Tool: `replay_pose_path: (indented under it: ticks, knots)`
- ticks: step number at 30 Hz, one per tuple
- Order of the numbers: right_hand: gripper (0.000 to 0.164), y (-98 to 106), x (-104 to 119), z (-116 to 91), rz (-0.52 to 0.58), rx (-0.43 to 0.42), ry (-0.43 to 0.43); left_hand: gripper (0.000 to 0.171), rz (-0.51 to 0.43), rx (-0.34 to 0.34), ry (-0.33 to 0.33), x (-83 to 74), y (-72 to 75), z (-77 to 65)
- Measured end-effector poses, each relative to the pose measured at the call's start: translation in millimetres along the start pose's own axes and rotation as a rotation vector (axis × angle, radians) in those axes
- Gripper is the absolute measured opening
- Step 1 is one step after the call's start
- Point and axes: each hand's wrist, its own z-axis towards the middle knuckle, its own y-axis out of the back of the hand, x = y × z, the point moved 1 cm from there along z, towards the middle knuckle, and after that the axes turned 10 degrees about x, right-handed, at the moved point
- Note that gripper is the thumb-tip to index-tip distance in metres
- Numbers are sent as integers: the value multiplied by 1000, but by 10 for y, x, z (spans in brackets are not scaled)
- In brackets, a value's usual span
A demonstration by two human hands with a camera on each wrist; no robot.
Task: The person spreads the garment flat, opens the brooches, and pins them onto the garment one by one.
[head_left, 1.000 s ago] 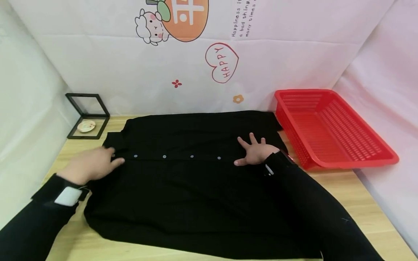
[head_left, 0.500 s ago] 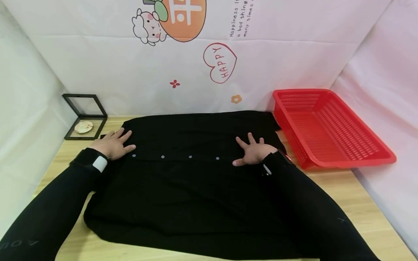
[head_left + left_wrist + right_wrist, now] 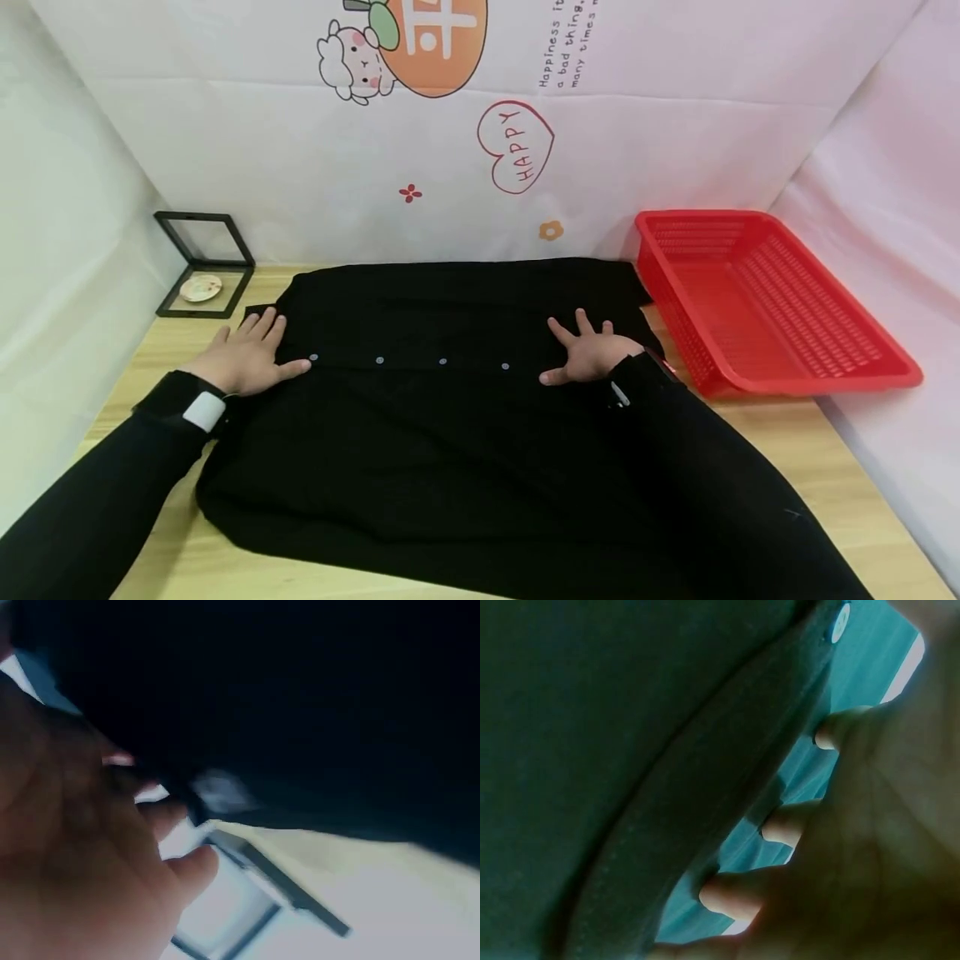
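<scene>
A black button-up shirt (image 3: 420, 467) lies spread on the table, with a row of pale buttons (image 3: 442, 362) across it. At its left end my left hand (image 3: 243, 358) rests on the cloth, fingers straight and thumb beside the leftmost button. In the left wrist view the fingers (image 3: 191, 870) are blurred along the dark cloth's edge. My right hand (image 3: 594, 354) lies on the right part of the shirt with fingers spread. The right wrist view shows its fingertips (image 3: 731, 895) touching the fabric beyond the button strip.
A red plastic basket (image 3: 817, 385) stands at the right, beside the shirt's far right edge. At the back left an open black frame (image 3: 197, 314) holds a small round decorated disc (image 3: 201, 288). White printed cloth (image 3: 330, 175) closes off the back of the wooden table (image 3: 787, 450).
My left hand has gone from curled at the shirt's left end to straight-fingered on the cloth, moving right, then slightly back left. My right hand has stayed in place.
</scene>
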Motion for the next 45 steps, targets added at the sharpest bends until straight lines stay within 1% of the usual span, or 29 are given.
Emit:
replay_pose_path:
  ticks: [3, 7, 9, 12, 15, 17, 20, 23, 24, 26, 30, 32, 34, 37, 39, 41, 42, 43, 45]
  knots:
    - [103, -2, -15, -8, -3, 1, -2, 105, -18, 28, 15, 10, 2, -4]
    - [104, 3, -14, -11, 1, 6, 11, 106, -9, 61, 55, -14, 55, 12]
    - [104, 6, -6, -10, 10, 10, 12, 108, -11, 66, 58, -29, 66, 8]
    - [105, 12, 2, 1, -1, 10, 13, 106, -25, 49, 51, -46, 50, -29]
    - [105, 15, -2, 0, -9, 11, 10, 104, -51, 26, 23, -55, 14, -146]
    - [106, 15, -8, 2, -4, 15, 12, 99, -64, 12, -7, -8, -22, -259]
    - [106, 3, -14, 7, 6, 18, 20, 79, -40, -17, -64, 119, -104, -452]
    - [106, -12, -7, 21, 0, 18, 29, 61, 34, -35, -99, 244, -185, -617]
    - [107, -15, -3, 24, -6, 16, 33, 59, 60, -39, -97, 273, -206, -657]
    - [106, -14, 2, 23, -13, 12, 35, 58, 81, -33, -80, 316, -235, -713]
    - [105, 5, 18, 17, -15, 10, 33, 57, 78, -39, -61, 376, -248, -753]
    - [105, 8, 4, 1, -9, 8, 29, 57, 83, -49, -60, 353, -243, -744]
    - [106, 5, 0, -6, -9, 8, 30, 59, 105, -88, -49, 293, -251, -764]
    - [106, -7, 6, -5, -22, 10, 39, 65, 134, -166, -36, 122, -325, -852]
    - [106, -10, 12, -2, -29, 10, 44, 72, 139, -184, -45, -5, -411, -916]
    - [106, -7, 13, 6, -33, 8, 45, 81, 114, -153, -57, -104, -506, -970]
    - [106, -4, 14, 8, -34, 6, 45, 85, 96, -125, -55, -133, -547, -983]
    - [106, 0, 10, 13, -33, 7, 43, 89, 82, -98, -47, -151, -582, -995]
    - [105, 11, 5, 22, -33, 11, 44, 94, 48, -52, -11, -153, -631, -1009]
